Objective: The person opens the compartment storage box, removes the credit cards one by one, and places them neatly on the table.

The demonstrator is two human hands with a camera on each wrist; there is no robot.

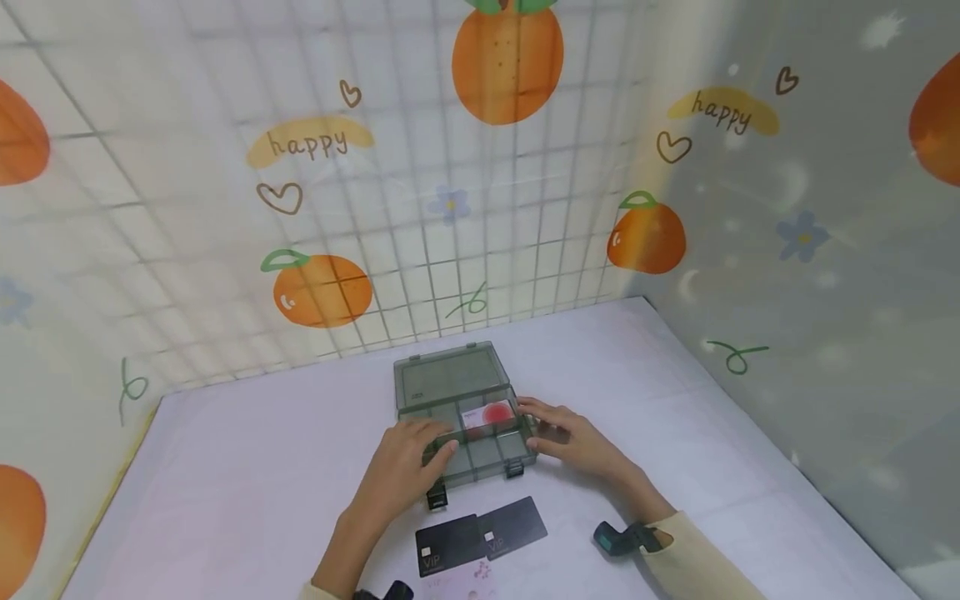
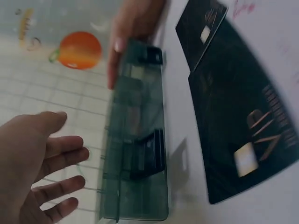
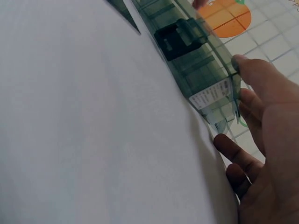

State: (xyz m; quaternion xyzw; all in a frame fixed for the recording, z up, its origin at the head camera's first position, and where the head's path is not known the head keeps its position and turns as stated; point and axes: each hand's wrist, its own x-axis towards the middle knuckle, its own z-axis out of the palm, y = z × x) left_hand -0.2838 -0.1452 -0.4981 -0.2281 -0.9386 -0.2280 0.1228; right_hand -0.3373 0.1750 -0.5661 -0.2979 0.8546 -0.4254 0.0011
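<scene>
A translucent grey-green compartment box (image 1: pixel 483 454) rests on the table, its lid (image 1: pixel 450 375) raised at the back. Inside, a white card with a red round patch (image 1: pixel 495 413) spans the rear right compartments. My left hand (image 1: pixel 408 462) hovers over the box's left part, fingers loosely spread; in the left wrist view nothing lies between the left hand's fingers (image 2: pixel 70 144). At the right end wall, my right hand (image 1: pixel 573 437) has its thumb against the upper rim and relaxed fingers along the side. The right wrist view shows that thumb at the corner near a white label (image 3: pixel 211 94).
Two dark VIP cards (image 1: pixel 450 546) overlap end to end in front of the box. Nearer still lies a pale pink printed card (image 1: pixel 459 582). One black latch (image 1: pixel 437 497) hangs from the box's front. A curtain with oranges (image 1: pixel 322 292) stands behind the white table (image 1: pixel 247 475).
</scene>
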